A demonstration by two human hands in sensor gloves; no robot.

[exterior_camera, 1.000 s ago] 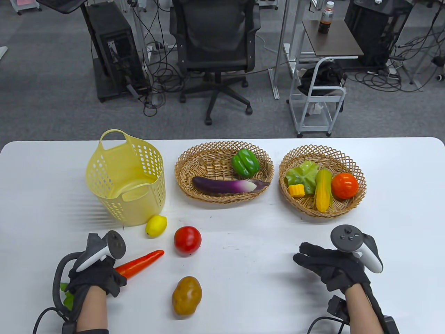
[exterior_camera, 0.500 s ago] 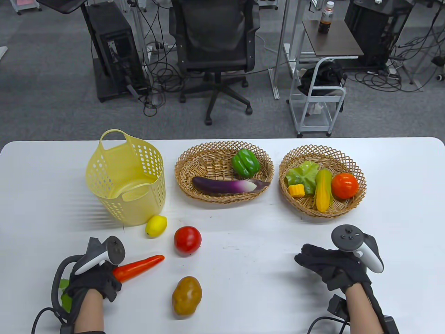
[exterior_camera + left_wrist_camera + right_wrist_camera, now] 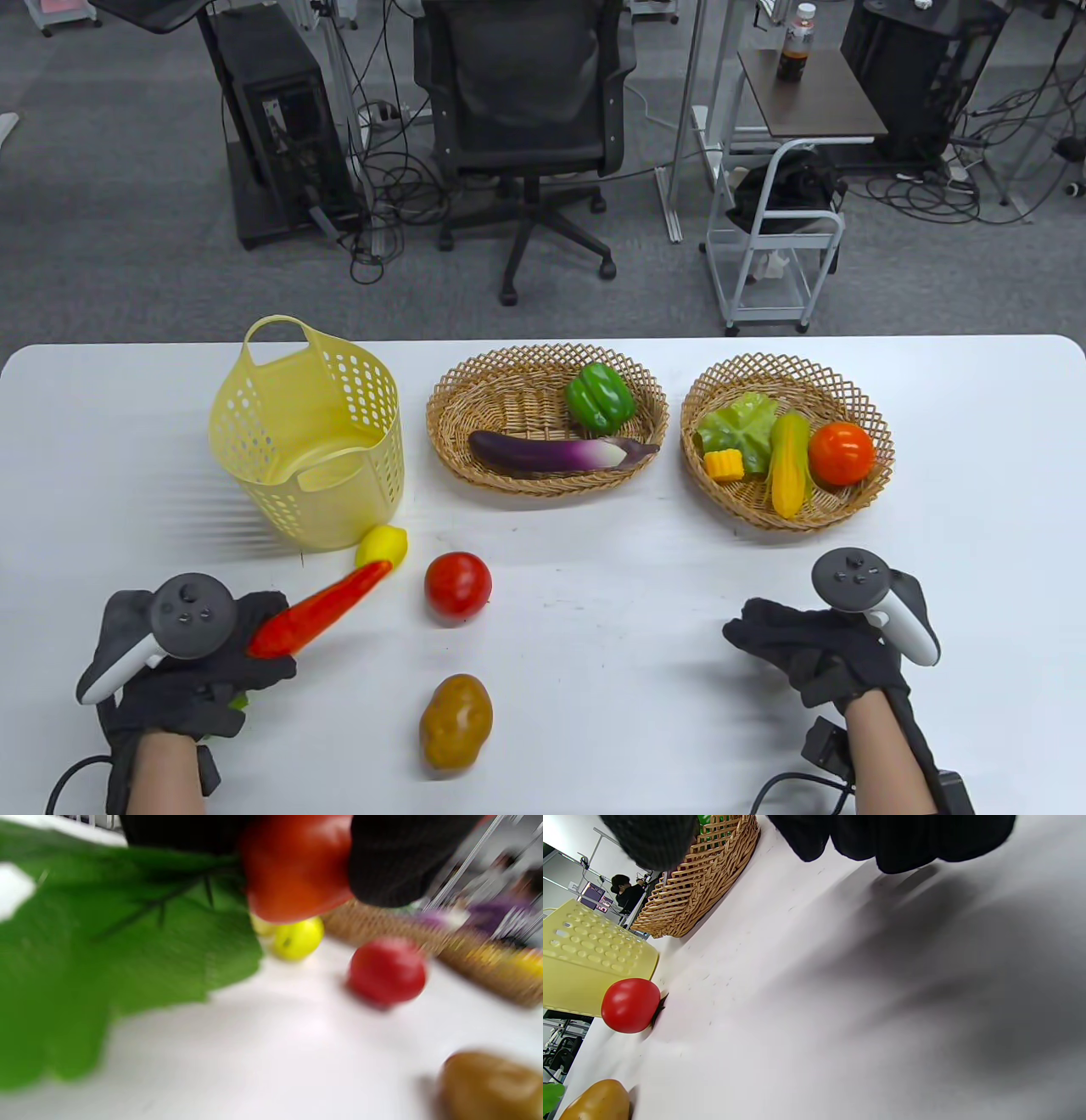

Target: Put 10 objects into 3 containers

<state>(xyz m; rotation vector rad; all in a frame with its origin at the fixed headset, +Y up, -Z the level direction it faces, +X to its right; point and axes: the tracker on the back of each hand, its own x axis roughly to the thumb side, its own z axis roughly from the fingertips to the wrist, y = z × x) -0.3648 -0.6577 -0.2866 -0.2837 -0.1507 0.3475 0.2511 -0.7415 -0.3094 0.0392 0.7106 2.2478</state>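
Note:
My left hand (image 3: pixel 204 671) grips the thick end of an orange carrot (image 3: pixel 327 607) and holds it off the table, tip pointing up-right toward the lemon (image 3: pixel 386 540). In the blurred left wrist view the carrot (image 3: pixel 297 870) and its green leaves (image 3: pixel 106 955) fill the frame. A red tomato (image 3: pixel 458 587) and a brown potato (image 3: pixel 456 722) lie on the table. The yellow plastic basket (image 3: pixel 310 437) stands at the left. The middle wicker basket (image 3: pixel 458 403) holds a green pepper and an eggplant. My right hand (image 3: pixel 797 645) rests empty, fingers loosely curled, at the right.
The right wicker basket (image 3: pixel 874 424) holds lettuce, corn pieces and a tomato. The white table (image 3: pixel 594 611) has bare room between my hands. An office chair and a cart stand beyond the far edge.
My left hand has turned over and lifted the carrot; its tip swung up toward the lemon. The right hand has hardly moved.

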